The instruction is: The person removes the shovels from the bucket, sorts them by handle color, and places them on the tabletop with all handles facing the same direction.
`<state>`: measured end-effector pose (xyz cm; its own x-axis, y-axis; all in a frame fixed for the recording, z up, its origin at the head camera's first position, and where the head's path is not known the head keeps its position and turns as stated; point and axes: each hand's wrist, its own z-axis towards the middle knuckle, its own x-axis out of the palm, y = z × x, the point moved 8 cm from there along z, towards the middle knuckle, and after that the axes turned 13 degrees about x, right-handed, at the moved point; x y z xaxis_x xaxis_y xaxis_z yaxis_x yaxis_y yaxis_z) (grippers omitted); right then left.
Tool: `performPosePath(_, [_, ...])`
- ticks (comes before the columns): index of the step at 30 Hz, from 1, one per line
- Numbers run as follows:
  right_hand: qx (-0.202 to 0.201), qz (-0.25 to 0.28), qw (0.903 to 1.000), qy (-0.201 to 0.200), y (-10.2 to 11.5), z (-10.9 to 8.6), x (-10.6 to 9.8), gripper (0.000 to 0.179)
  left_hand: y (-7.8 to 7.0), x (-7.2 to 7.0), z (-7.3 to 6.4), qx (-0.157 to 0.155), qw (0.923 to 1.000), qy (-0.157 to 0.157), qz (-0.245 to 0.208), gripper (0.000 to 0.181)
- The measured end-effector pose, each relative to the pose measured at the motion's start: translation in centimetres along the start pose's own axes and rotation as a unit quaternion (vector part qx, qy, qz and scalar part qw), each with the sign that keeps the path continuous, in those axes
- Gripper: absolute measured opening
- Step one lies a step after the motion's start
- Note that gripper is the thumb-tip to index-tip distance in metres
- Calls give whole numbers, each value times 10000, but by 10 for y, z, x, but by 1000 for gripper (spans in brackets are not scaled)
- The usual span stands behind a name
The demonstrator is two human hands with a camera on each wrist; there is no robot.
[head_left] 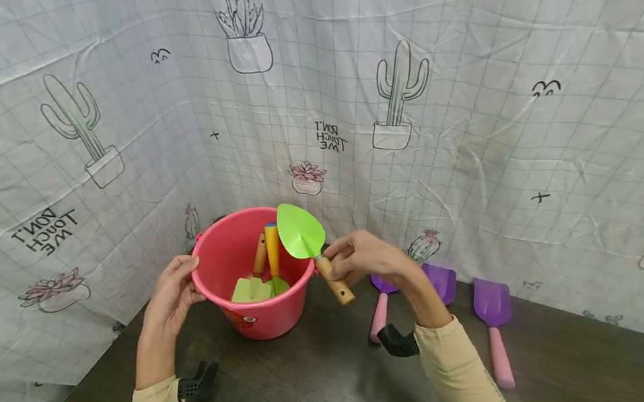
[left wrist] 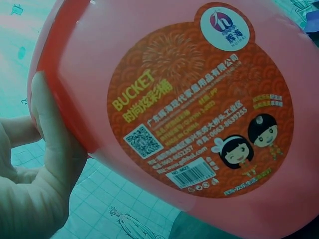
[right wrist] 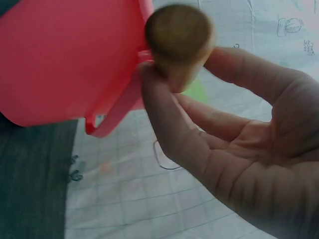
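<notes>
A pink bucket (head_left: pixel 276 320) stands tilted on the dark table, with a round orange label (left wrist: pixel 199 109) on its side. My left hand (head_left: pixel 171 290) grips its rim at the left. Over the bucket's right rim, my right hand (head_left: pixel 360 257) pinches the wooden handle (head_left: pixel 336 281) of a garden trowel with a bright green blade (head_left: pixel 300 231). In the right wrist view the handle's end (right wrist: pixel 178 32) sits between thumb and fingers. Inside the bucket lie a yellow-handled tool (head_left: pixel 271 249), another wooden handle (head_left: pixel 260 257) and a pale green blade (head_left: pixel 251 291).
Right of the bucket, purple shovels with pink handles lie on the table (head_left: pixel 590 392): one shovel (head_left: pixel 493 305) at the right, another shovel (head_left: pixel 381 311) partly behind my right arm, and a purple blade (head_left: pixel 440 281) between them. A printed cloth (head_left: pixel 488 148) hangs behind.
</notes>
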<state>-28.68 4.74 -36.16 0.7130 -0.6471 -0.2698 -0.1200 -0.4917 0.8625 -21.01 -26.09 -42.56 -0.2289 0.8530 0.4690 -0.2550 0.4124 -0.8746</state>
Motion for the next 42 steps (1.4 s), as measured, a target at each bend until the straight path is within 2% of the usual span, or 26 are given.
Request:
performPosePath(2, [-21,107,9998,150,-3,2,1,52,0,0,0,-7,10000,3,-22,10])
performPosePath(8, [71,726,9971,224,-15,7,2,56,0,0,0,2,10000,3,-32,11])
performPosePath(15, [18,1429,9895,223,-24,9,2,53,0,1,-1,16,10000,37,-70,10])
performPosePath(20, [-116,1924,9807,325,-30,6,3,51,0,3,-1,-2,10000,27,-85,9])
performPosePath(29, [-217,2352,9715,183,-51,-8,-3,48,0,3,-1,-26,10000,-15,-17,9])
performPosePath(37, [-157,2747,9614,69,-72,-26,-5,45,-1,3,-2,-8,10000,-65,-52,10])
performPosePath(42, [-145,2837,9588,-56,-82,-40,-5,44,-2,2,-3,-29,9999,-104,-51,8])
